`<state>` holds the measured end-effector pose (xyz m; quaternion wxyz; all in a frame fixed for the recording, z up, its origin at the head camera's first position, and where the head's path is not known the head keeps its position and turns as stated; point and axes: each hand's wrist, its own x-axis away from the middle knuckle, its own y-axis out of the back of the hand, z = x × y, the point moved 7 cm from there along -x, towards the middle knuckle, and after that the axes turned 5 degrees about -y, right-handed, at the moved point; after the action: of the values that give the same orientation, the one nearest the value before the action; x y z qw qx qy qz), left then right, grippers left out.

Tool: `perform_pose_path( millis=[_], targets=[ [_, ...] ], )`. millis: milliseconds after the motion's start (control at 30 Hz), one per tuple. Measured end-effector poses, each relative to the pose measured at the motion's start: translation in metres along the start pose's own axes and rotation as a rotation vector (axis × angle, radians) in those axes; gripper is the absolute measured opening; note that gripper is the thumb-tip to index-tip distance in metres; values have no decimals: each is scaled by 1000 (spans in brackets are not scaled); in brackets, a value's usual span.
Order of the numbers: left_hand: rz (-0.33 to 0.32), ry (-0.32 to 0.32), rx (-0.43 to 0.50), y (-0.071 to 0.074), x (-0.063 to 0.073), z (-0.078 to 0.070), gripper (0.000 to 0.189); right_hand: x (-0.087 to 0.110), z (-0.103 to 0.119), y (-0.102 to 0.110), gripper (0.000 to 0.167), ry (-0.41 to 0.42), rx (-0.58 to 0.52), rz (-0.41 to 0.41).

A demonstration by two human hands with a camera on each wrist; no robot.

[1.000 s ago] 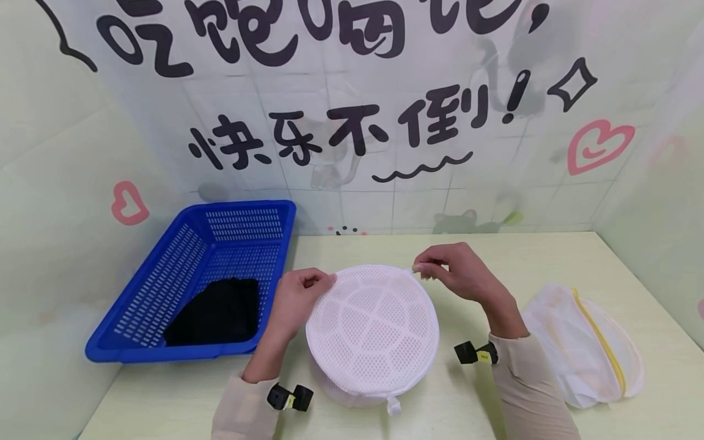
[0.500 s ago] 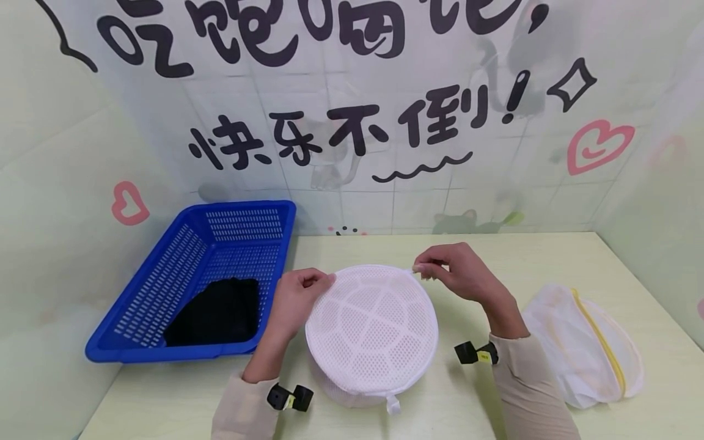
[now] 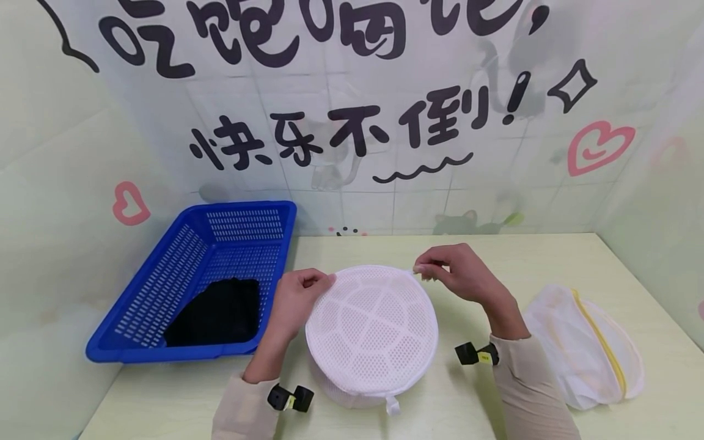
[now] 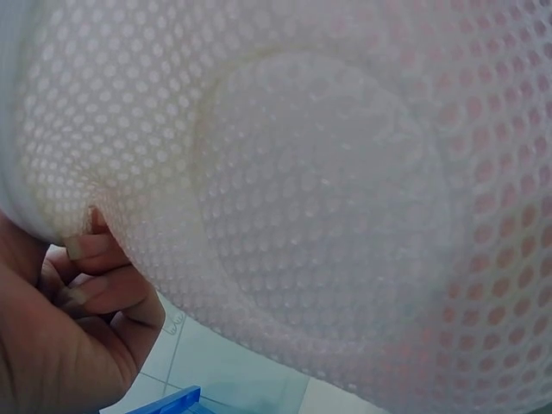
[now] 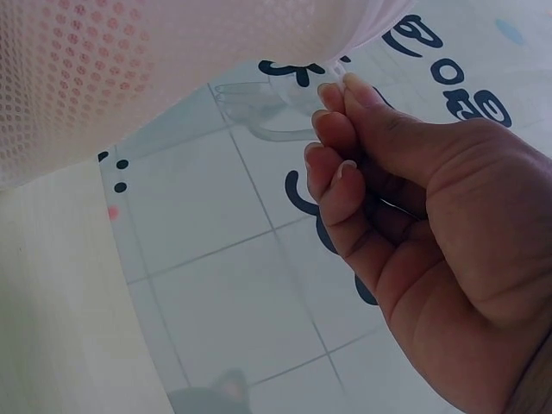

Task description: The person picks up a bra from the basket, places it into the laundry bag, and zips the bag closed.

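A round white mesh laundry bag [image 3: 372, 330] stands on the table between both hands, its flat circular top facing up. At the top's far left edge my left hand [image 3: 297, 299] pinches the mesh just below the rim; the left wrist view shows the fabric puckered at the fingertips [image 4: 84, 247]. My right hand [image 3: 459, 272] is at the far right of the rim. Its thumb and forefinger pinch a small pale zipper pull [image 5: 339, 69], mostly hidden by the fingertips. A white fabric loop [image 3: 393, 405] hangs from the near edge. Pinkish contents show faintly through the mesh.
At the left stands a blue plastic basket [image 3: 148, 293] with black cloth [image 3: 217, 311] inside. Another white mesh bag [image 3: 577, 348] with a yellow zipper lies flat at the right, beside the right forearm. A printed wall sheet [image 3: 363, 208] rises behind the table [image 3: 528, 263].
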<state>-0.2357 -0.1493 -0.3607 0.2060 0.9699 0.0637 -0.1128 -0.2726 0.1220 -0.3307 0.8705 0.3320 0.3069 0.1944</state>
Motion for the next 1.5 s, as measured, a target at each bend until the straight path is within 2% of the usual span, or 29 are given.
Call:
perform_pose_path(
  millis=[200, 400, 900, 1133, 1500],
  targets=[
    [-2, 3, -7, 1, 0, -1, 16, 0, -1, 0, 8, 6, -1, 1],
    [-33, 1, -18, 6, 0, 1, 16, 1, -3, 1, 8, -7, 5, -1],
    [-36, 1, -10, 6, -1, 1, 16, 2, -2, 1, 5, -7, 3, 9],
    [-43, 9, 9, 6, -2, 3, 16, 1, -2, 2, 10, 25, 4, -9],
    [-50, 16, -2, 7, -2, 3, 16, 1, -1, 2, 5, 22, -2, -5]
  ],
)
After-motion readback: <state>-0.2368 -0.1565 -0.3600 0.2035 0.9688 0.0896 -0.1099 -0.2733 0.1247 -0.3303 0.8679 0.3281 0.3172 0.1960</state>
